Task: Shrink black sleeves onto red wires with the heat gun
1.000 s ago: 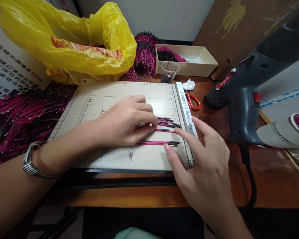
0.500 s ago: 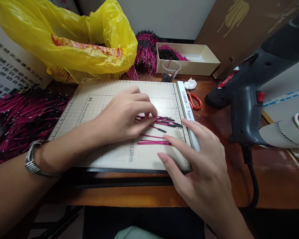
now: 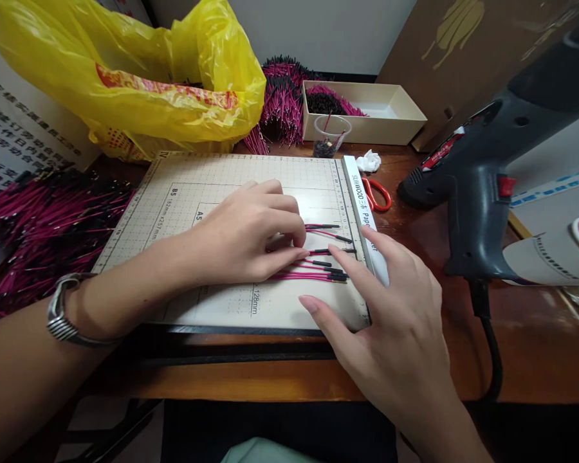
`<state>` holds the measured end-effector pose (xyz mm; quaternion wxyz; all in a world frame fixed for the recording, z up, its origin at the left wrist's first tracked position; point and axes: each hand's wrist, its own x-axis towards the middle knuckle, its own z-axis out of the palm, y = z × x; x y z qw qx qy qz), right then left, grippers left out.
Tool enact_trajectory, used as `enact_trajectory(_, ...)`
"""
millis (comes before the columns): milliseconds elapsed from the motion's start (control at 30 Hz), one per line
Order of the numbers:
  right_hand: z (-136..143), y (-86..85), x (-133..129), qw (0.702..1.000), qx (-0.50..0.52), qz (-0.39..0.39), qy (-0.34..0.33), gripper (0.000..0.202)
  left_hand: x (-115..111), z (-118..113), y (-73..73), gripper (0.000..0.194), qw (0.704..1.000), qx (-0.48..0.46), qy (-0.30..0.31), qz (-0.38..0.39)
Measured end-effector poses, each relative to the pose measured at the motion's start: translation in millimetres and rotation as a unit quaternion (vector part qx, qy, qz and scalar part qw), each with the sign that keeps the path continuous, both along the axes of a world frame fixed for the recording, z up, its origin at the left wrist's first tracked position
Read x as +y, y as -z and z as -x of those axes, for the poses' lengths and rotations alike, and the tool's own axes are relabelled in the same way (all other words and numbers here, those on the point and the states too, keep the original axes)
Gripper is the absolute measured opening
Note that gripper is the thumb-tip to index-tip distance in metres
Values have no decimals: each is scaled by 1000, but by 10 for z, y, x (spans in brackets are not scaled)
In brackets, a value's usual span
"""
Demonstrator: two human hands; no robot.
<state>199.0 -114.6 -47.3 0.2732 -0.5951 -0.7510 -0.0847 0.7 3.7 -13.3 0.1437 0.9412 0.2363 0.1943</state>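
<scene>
Thin magenta wires (image 3: 302,276) with black sleeved ends lie in a loose row on a white paper cutter board (image 3: 294,312). My left hand (image 3: 258,231) rests over them, thumb and index finger pinched on one wire (image 3: 321,252) whose black end points right. Its other fingers curl above more wires and hide their left parts. Beside the cutter's right rail (image 3: 354,193), my right hand (image 3: 390,302) is spread, its index fingertip at the black end of the pinched wire. Its thumb hangs apart over the board's lower right.
Behind the board stand a yellow plastic bag (image 3: 174,122), a cream box (image 3: 376,132) and a clear cup (image 3: 332,132). Orange-handled scissors (image 3: 380,196) and crumpled tissue (image 3: 369,161) lie right. A heat gun (image 3: 477,206) stands farther right; heaped wires (image 3: 53,225) lie left.
My left hand has moved slightly down and right. The wires are spread farther apart, and the lower ones now show their black ends. My right hand stays nearly in place.
</scene>
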Motion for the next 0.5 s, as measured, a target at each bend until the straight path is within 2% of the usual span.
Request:
enact_trajectory(300,14,3,-2,1000,1,-7,18,50,37,5,52,23,999,-26,-41,-19)
enact_trajectory(500,15,-2,8,1000,-2,-2,9,46,25,-6,13,24,997,-32,-60,-41)
